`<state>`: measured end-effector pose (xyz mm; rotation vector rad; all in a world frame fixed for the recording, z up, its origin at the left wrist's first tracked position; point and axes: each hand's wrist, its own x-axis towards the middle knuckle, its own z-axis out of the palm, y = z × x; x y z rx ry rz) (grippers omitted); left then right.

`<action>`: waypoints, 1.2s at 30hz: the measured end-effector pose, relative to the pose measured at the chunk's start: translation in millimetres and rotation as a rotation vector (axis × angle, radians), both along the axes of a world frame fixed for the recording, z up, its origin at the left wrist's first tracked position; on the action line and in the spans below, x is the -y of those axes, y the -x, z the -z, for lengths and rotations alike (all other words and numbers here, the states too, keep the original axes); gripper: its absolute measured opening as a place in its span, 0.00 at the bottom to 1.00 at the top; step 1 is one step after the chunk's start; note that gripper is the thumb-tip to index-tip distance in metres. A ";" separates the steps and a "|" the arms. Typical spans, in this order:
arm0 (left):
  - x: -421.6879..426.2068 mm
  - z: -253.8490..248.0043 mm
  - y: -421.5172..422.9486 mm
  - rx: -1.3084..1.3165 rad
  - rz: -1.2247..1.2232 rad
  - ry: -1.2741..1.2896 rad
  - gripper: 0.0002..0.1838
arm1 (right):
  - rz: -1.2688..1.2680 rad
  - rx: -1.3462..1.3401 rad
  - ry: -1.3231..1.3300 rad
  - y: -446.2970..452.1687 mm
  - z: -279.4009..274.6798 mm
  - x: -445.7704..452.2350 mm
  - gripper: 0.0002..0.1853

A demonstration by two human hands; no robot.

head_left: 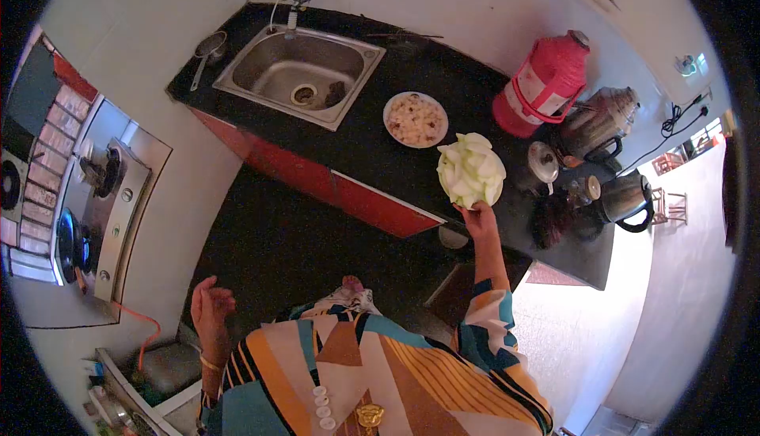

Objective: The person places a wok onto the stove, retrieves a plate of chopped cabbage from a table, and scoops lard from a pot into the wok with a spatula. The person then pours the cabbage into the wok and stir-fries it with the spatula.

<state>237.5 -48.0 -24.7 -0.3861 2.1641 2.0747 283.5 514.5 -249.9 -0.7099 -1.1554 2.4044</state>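
My right hand (477, 218) grips the near edge of a plate heaped with pale green vegetable pieces (472, 171), over the black counter. Most of that plate is hidden under the pieces. Just to its upper left, a white plate of chopped, pinkish-white food (415, 120) rests on the counter. My left hand (212, 307) is raised at the lower left, away from the counter, with its fingers partly apart and nothing in it.
A steel sink (297, 79) is set into the counter (356, 147), with a strainer (210, 46) at its left. A red flask (546, 83), a metal kettle (606, 123) and another kettle (625, 198) line the right side. A gas stove (107, 198) is at far left.
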 end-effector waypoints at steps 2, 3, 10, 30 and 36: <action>0.2 0.3 -1.5 -0.027 -0.002 -0.002 0.15 | -0.024 0.026 0.051 -1.2 8.1 -0.3 0.32; 0.7 0.7 -1.7 -0.041 -0.003 -0.004 0.15 | -0.018 0.045 0.117 -2.0 5.2 1.7 0.32; 2.7 -2.9 -4.1 -0.034 -0.068 0.013 0.16 | -0.125 0.236 0.131 17.0 -55.5 37.0 0.27; 162.0 24.2 -164.9 -0.292 -1.117 -0.171 0.15 | -1.211 0.176 0.092 253.3 -183.9 440.3 0.34; 226.2 30.8 -241.2 -0.405 -1.594 -0.069 0.15 | -1.465 0.288 0.279 306.2 -192.9 648.9 0.35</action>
